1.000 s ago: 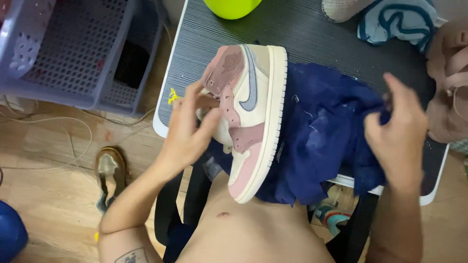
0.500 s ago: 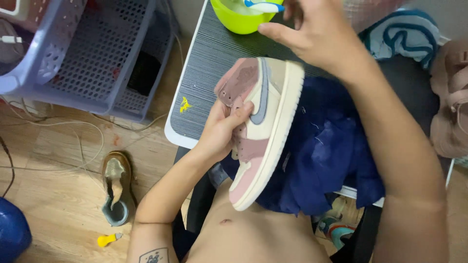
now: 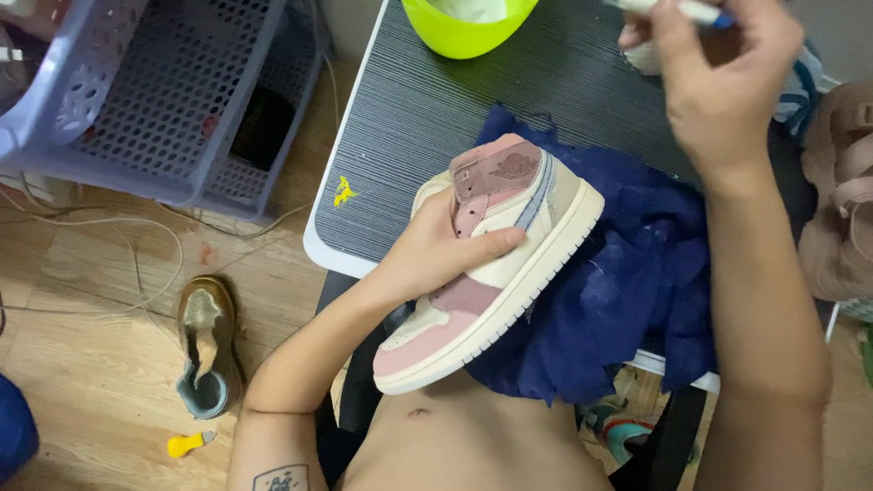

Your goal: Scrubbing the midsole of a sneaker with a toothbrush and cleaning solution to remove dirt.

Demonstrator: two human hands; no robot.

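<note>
Pink sneaker point(image 3: 491, 264) in left hand point(image 3: 436, 250)

High-top sneaker point(image 3: 496, 264), pink, mauve and cream with a pale blue side stripe and off-white sole, held tilted on its side, toe toward the body, heel over a crumpled navy cloth point(image 3: 627, 282). White-handled brush point(image 3: 664, 9), held near horizontal, above.

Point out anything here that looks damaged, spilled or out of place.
A worn brown shoe lies on the wooden floor, its insole torn and ragged, beside a small yellow tool. A yellow smear marks the dark tabletop. The pink and cream sneaker in the left hand looks intact.
</note>
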